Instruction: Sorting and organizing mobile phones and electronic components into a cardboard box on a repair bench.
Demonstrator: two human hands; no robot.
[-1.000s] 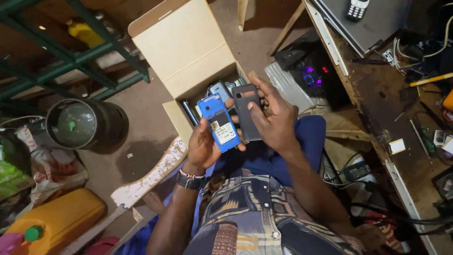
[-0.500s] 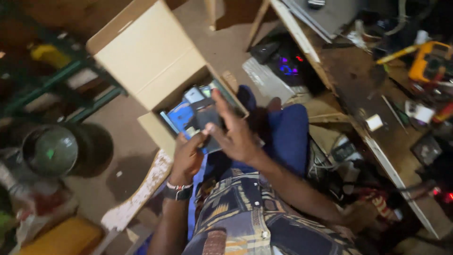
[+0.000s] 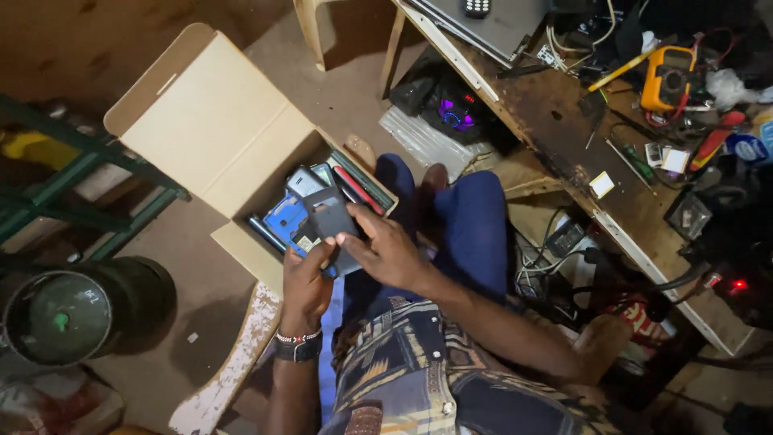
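An open cardboard box [image 3: 211,133] rests on the floor beside my knees, its flap folded back. Inside lie several small devices and a red pen-like item [image 3: 359,190]. My left hand [image 3: 307,281] holds a blue phone [image 3: 287,225] over the box. My right hand [image 3: 386,250] grips a dark grey phone-sized device [image 3: 330,216] just above the blue one. The two hands touch each other at the box's near edge. A beaded band and a watch sit on my left wrist.
A cluttered wooden workbench [image 3: 564,137] runs along the right, bearing a yellow multimeter [image 3: 667,76], tools and cables. A dark round canister [image 3: 64,314] stands at the left, near a green metal rack [image 3: 72,173]. A white worn plank [image 3: 233,362] lies by my left arm.
The view has swung left and down. Both hands have dropped from in front of me into the box mouth, carrying the blue phone and the dark device with them.
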